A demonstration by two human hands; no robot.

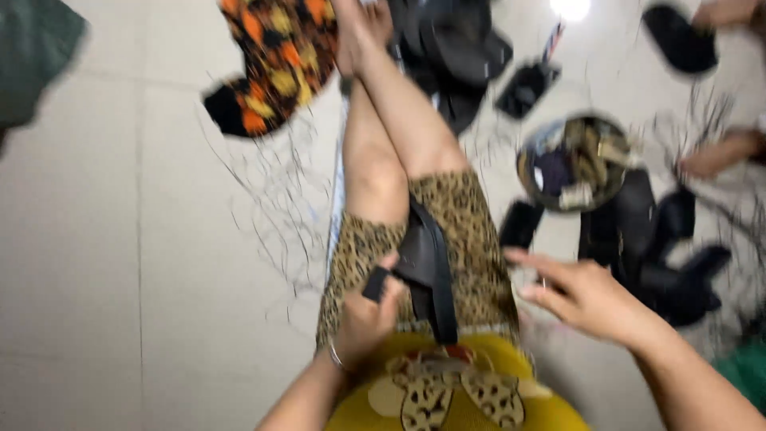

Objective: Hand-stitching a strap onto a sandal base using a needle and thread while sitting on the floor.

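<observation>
I sit on a pale tiled floor with my legs stretched forward. My left hand (365, 315) grips one end of a black strap piece (427, 267) that lies across my lap on leopard-print shorts. My right hand (578, 294) hovers over the floor to the right with fingers spread and nothing in it, close to a small black flat piece (520, 224). The picture is motion-blurred.
A round bowl (576, 162) holding small mixed parts stands ahead on the right. Black pieces (670, 255) are piled beside it, and more lie near my feet (455, 48). An orange and black patterned cloth (275, 60) lies at the top left. Another person's hand (718, 156) is at the right edge.
</observation>
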